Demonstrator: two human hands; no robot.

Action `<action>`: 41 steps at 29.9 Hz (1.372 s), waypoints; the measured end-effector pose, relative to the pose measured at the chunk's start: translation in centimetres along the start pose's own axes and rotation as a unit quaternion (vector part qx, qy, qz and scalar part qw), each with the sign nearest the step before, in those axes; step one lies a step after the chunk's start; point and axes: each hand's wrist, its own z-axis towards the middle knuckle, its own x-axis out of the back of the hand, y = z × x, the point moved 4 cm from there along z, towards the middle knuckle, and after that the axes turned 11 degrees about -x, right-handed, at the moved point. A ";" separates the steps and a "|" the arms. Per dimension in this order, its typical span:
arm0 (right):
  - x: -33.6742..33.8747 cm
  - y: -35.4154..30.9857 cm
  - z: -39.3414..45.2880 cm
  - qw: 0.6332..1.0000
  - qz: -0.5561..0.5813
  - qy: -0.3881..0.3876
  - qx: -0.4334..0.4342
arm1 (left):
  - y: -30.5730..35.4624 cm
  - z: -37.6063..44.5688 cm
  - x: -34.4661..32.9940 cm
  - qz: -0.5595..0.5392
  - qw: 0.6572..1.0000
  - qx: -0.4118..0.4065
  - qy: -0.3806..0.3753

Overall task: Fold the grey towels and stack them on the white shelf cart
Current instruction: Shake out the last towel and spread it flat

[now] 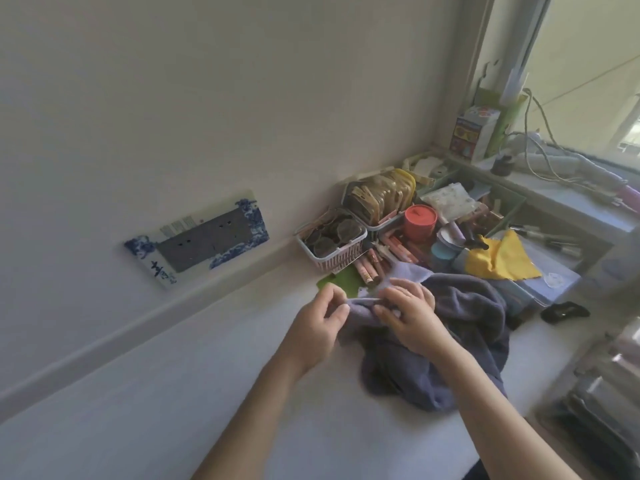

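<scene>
The left hand reached in from the lower middle, wrist bent, its thumb and forefinger pinched narrowly on the near edge of the grey towel. Just right of those fingertips ran a short taut hem, and at its other end the right hand came in palm down, fingers curled over the same edge and pressing it into the bunched cloth beneath. The rest of the towel lay crumpled under and to the right of the right hand's knuckles, on the white tabletop.

I judged the step to be finding a straight edge before any fold. To do it well, the two pinches ought to slide apart along the hem until each meets a corner, then lift so the cloth hangs flat and clear of the clutter.

Beyond the fingertips, near enough to snag, lay a green card and a row of pink tubes; further back stood a white basket and a red round tin, and to the right a yellow cloth. No white shelf cart could be made out for certain.
</scene>
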 end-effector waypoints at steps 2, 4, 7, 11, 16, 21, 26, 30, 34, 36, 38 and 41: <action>0.3 -3.4 0.2 0.999 0.020 -0.016 0.036 | 0.6 -2.0 3.5 -0.031 0.995 0.001 0.093; 0.4 -6.6 -0.1 0.994 0.049 -0.061 0.072 | 0.8 -3.8 6.6 -0.059 0.978 0.015 0.198; 0.1 -10.6 -0.6 0.988 0.027 -0.120 0.095 | 0.4 -6.8 10.8 -0.099 0.932 0.051 0.344; -1.1 -14.8 -1.4 0.979 0.015 -0.171 0.109 | -0.1 -12.3 17.6 -0.051 0.877 0.065 0.474; -4.0 -20.4 -3.1 0.965 0.002 -0.232 0.120 | 0.6 -20.2 24.7 0.070 0.836 0.045 0.543; -7.1 -27.3 -5.3 0.959 0.000 -0.235 0.157 | 1.1 -28.5 31.1 0.130 0.781 0.058 0.608; -8.0 -36.6 -8.0 0.968 0.007 -0.143 0.208 | 3.0 -37.0 37.7 0.160 0.719 0.062 0.673; -5.2 -41.9 -10.0 0.961 0.063 -0.103 0.247 | 5.3 -41.8 42.1 0.185 0.682 0.038 0.706; -3.0 -44.9 -12.9 0.941 0.133 -0.135 0.282 | 9.1 -44.7 44.1 0.222 0.662 -0.006 0.716; -1.4 -46.2 -14.7 0.928 0.160 -0.129 0.311 | 10.7 -46.2 44.9 0.220 0.653 -0.031 0.724; 0.1 -47.3 -16.4 0.910 0.194 -0.140 0.338 | 11.9 -47.6 45.7 0.221 0.649 -0.050 0.727; 1.2 -49.0 -18.5 0.892 0.221 -0.149 0.364 | 12.8 -49.5 46.7 0.213 0.640 -0.082 0.734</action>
